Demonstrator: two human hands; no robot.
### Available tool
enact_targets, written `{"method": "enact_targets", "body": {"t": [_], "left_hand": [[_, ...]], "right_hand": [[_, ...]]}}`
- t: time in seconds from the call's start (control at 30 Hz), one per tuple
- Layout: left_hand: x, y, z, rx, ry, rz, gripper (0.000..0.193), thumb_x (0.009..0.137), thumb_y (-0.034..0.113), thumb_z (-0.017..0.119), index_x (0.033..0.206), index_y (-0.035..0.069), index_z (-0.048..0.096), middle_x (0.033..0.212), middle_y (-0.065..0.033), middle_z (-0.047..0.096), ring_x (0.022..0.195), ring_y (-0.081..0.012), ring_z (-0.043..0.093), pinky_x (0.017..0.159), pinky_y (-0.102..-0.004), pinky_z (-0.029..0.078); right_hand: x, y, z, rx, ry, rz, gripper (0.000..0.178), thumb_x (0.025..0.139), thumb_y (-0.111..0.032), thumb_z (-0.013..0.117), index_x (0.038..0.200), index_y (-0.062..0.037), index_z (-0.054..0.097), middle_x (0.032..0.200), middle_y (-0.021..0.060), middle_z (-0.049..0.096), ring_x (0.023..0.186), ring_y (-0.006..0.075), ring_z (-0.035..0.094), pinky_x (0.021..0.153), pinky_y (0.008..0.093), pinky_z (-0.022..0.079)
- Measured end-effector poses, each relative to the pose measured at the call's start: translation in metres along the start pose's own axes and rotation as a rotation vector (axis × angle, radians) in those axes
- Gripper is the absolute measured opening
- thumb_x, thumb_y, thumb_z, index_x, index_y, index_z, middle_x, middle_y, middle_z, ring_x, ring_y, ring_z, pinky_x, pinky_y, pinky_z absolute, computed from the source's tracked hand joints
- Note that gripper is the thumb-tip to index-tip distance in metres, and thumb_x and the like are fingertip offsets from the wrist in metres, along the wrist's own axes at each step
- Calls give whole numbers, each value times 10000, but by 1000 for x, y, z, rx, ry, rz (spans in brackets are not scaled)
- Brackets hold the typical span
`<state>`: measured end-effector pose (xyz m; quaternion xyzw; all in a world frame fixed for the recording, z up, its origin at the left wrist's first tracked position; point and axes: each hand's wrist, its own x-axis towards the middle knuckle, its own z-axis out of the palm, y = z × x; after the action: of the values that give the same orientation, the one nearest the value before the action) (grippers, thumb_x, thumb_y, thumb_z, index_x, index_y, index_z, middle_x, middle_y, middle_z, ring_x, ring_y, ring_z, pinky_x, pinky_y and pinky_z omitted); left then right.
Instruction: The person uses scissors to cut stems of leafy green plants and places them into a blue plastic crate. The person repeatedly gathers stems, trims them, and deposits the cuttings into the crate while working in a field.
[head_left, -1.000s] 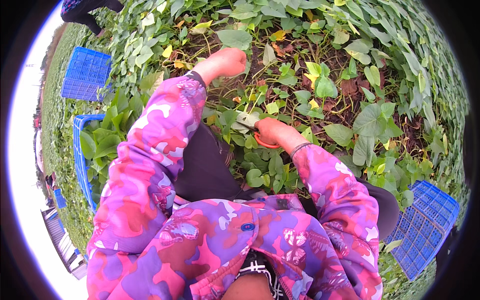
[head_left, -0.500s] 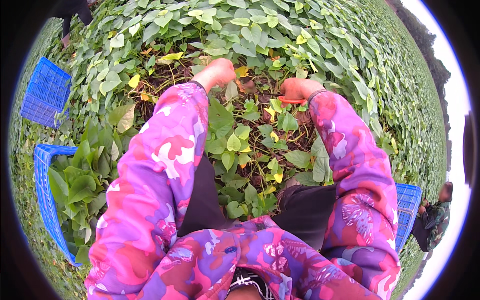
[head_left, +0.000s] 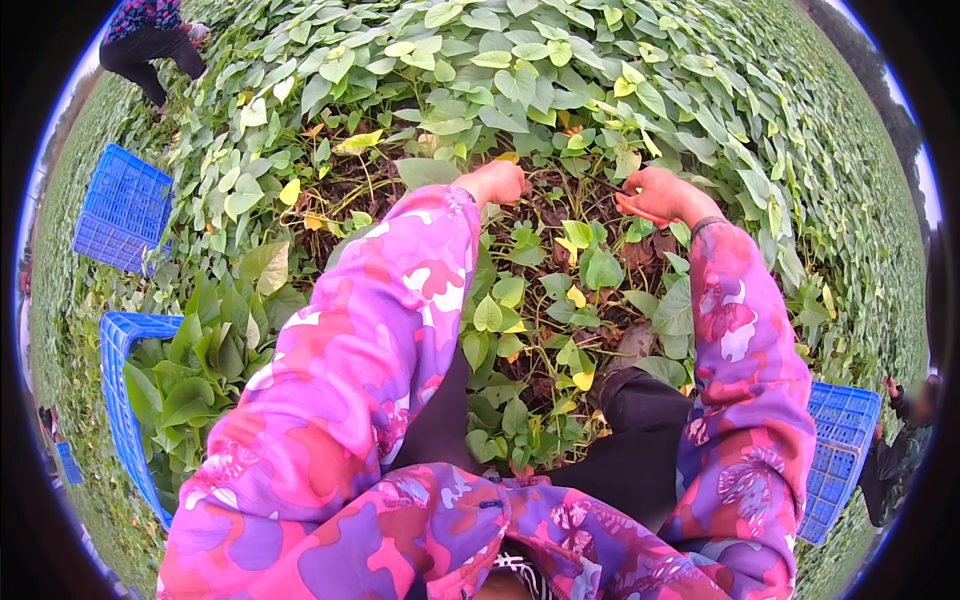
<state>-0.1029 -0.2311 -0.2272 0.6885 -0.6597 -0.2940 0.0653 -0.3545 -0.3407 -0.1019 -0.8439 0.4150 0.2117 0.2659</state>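
My left hand (head_left: pixel 497 183) is closed in a fist above the vines. Broad green leaves (head_left: pixel 424 172) stick out beside its wrist, apparently from leafy vine stems in the fist; the stems themselves are mostly hidden. My right hand (head_left: pixel 668 196) grips scissors with an orange handle (head_left: pixel 640 209). Their dark blades point left toward the fist, low over the plants. Between and below the hands, heart-shaped green and yellow leaves (head_left: pixel 487 313) grow over brown soil and bare, tangled stems.
At my left, a blue crate (head_left: pixel 112 330) holds large cut leaves (head_left: pixel 190 395). Another blue crate (head_left: pixel 122 205) lies farther off, and a third (head_left: pixel 842 440) stands at my right. One person (head_left: pixel 150 45) bends at far left, another (head_left: pixel 895 450) is at right. Dense vines spread ahead.
The view has shifted left, so crates and plants appear farther right. My left hand has moved right and slightly down, nearer the scissors. More of the bending person shows at far left.
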Motion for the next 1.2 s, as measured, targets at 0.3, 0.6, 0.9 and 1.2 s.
{"method": "enact_targets", "body": {"t": [0.3, 0.6, 0.9, 1.2], "left_hand": [[107, 26, -8, 47, 159, 191, 189, 751, 73, 534, 867, 59, 682, 838, -168, 686, 807, -339, 662, 762, -410, 520], [156, -31, -116, 930, 107, -174, 424, 820, 290, 621, 1220, 156, 589, 1181, -114, 605, 1189, -296, 525, 1091, -509, 268], [109, -76, -119, 1013, 135, -106, 262, 794, 141, 604, 1054, 160, 629, 994, -70, 612, 1054, -270, 570, 1043, -490, 295], [27, -91, -95, 906, 361, 34, 154, 763, 168, 646, 914, 137, 632, 1019, -71, 564, 1098, -252, 532, 1074, -529, 278]], "right_hand": [[42, 56, 59, 381, -290, -18, 392, 885, -388, 646, 1072, -44, 634, 671, 60, 583, 453, 163, 520, 421, 342, 449], [86, 38, 76, 1111, -460, -228, 383, 902, -278, 667, 1149, 0, 573, 672, 9, 529, 500, 88, 493, 431, 238, 421], [186, -1, 68, 1826, -407, -132, 272, 933, -302, 630, 1049, -109, 476, 697, 17, 514, 521, 116, 486, 452, 286, 449], [223, -4, 63, 1405, -583, -216, 257, 952, -346, 593, 1076, -127, 536, 629, -28, 463, 478, 76, 463, 458, 263, 489]]}}
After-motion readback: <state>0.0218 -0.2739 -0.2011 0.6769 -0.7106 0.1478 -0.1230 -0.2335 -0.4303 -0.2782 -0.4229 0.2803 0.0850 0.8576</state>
